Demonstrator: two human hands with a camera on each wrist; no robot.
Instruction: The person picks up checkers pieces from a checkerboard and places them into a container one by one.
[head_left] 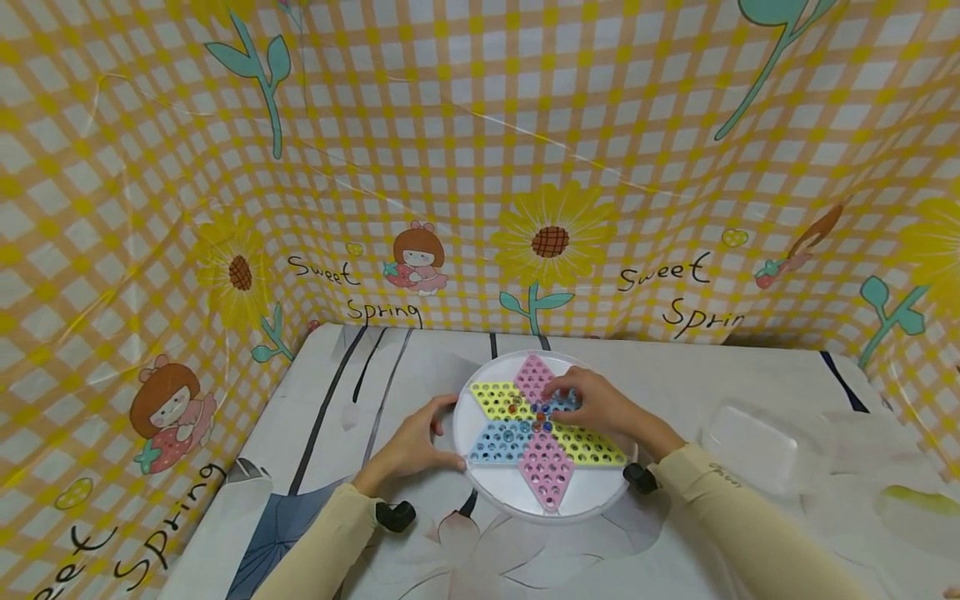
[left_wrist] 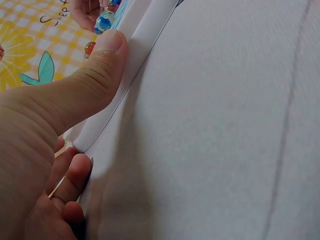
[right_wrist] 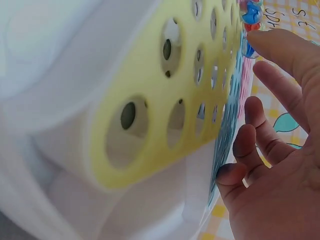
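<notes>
Handling marbles (head_left: 540, 417) at the middle of a round, star-patterned board (head_left: 497, 487), as I judge the step from my remote seat.

Board: white, flat on the counter (head_left: 423, 362), with pierced star points in pink, yellow and light blue.

Marbles: most bunched at the star's centre; a few sit apart on the adjoining yellow and light blue points.

Method, in my judgement: one marble at a time, between thumb and forefinger only; lowered straight over a hole and let go once it seats. Spare fingers best lifted well off the neighbours, which look apt to roll if nudged. The steadying hold wants light, even pressure, with no tilt.

Right hand (head_left: 596, 406): above the board, reaching in from the right. Thumb and forefinger at the bunch, tips apart; whether they pinch a marble I cannot tell. Remaining fingers loosely bent and fanned.

Left hand (head_left: 415, 435): clamped on the board's left rim, thumb laid over the edge, fingers bent beneath.

Sleeves: two, beige; left sleeve (head_left: 322, 542) and right sleeve (head_left: 750, 517) slant inward from my lower corners.

Clear plastic box (head_left: 761, 450): on the counter, right of the board.
</notes>
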